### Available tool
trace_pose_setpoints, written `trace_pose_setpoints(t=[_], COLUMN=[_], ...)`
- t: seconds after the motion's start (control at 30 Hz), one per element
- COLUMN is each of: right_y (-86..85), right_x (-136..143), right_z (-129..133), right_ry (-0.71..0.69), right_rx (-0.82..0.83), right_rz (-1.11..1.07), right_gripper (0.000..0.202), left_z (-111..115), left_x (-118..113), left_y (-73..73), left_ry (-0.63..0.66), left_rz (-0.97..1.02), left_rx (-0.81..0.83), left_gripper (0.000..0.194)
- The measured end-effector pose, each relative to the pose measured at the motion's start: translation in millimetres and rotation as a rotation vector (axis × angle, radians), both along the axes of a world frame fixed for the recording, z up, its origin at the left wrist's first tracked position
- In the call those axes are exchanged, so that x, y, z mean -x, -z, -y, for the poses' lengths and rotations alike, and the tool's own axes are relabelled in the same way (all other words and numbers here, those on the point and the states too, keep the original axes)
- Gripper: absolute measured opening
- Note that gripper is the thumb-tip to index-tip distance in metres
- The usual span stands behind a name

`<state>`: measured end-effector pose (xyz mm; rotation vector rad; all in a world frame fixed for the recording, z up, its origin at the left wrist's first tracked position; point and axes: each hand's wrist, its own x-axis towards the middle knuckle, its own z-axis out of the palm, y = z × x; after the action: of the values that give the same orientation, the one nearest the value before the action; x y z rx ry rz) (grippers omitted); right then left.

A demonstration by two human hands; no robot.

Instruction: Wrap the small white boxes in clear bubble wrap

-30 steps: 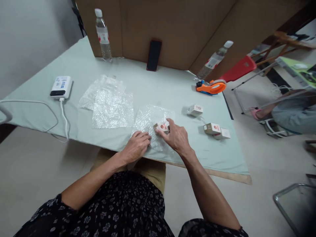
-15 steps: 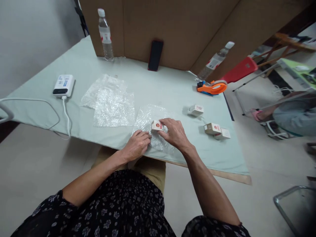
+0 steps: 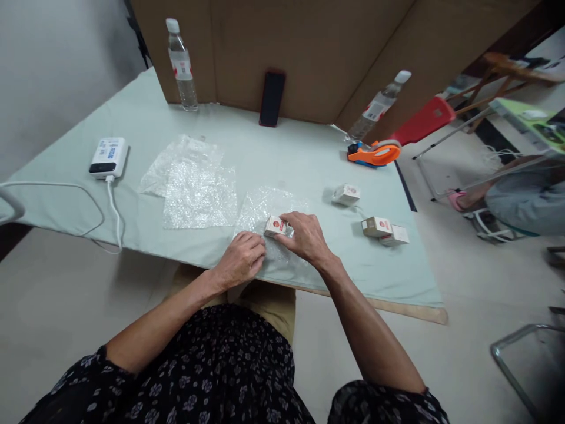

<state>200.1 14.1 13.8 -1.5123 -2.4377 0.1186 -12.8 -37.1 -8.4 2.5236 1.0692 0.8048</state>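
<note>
Thumb and fingers of my right hand (image 3: 306, 237) grip a small white box with a red round mark (image 3: 274, 226) from its right side. Under the box lies a sheet of bubble wrap (image 3: 258, 203) near the front edge of the table. My left hand (image 3: 242, 257) rests at the sheet's lower left, just beside the box, its fingers curled together; what they hold, if anything, is hidden. More bubble wrap sheets (image 3: 200, 194) lie overlapping to the left. On the right stand similar small boxes, one (image 3: 346, 194) by itself and two touching, a brownish-sided one (image 3: 376, 227) and a white one (image 3: 396, 235).
A cardboard panel (image 3: 300, 53) stands behind, with a phone (image 3: 272, 99) leaning on it. Bottles (image 3: 182, 70) (image 3: 377, 109) stand at both sides. An orange tape dispenser (image 3: 375, 154) lies back right, a white power bank with cable (image 3: 109, 158) left. A seated person's leg (image 3: 516, 188) shows right.
The box in my right hand has turned slightly and moved a little left over the sheet. My left hand has drawn its fingers in a little. The whole view has shifted slightly.
</note>
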Motion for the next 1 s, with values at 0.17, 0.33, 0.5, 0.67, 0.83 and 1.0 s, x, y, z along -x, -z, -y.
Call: trace_pose_setpoints(t=[0.17, 0.33, 0.5, 0.67, 0.83, 1.0], right_y=[-2.7, -11.7, -28.7, -26.7, -3.6, 5.1], right_x=[1, -1, -20, -30, -21, -13], right_z=[-2, -7, -5, 8, 0, -6], right_ry=[0.012, -0.002, -0.024, -0.059, -0.024, 0.031], right_rx=[0.05, 0.17, 0.347, 0.325, 0.254, 0.246], right_rz=[0.007, -0.007, -0.35, -0.416, -0.542, -0.653], right_gripper=[0.031, 0.033, 0.047, 0.046, 0.015, 0.013], left_z=[-6, -23, -42, -54, -62, -64], left_x=[1, -5, -15, -20, -23, -25], left_y=[-7.0, -16.0, -25.4, -30.5, -25.0, -18.3], left_ry=[-0.028, -0.094, -0.158, -0.217, -0.247, -0.224], left_rz=[0.051, 0.108, 0.173, 0.233, 0.339, 0.409], left_rx=[-0.01, 0.038, 0.14, 0.345, 0.493, 0.522], left_gripper=[0.014, 0.011, 0.011, 0.01, 0.01, 0.011])
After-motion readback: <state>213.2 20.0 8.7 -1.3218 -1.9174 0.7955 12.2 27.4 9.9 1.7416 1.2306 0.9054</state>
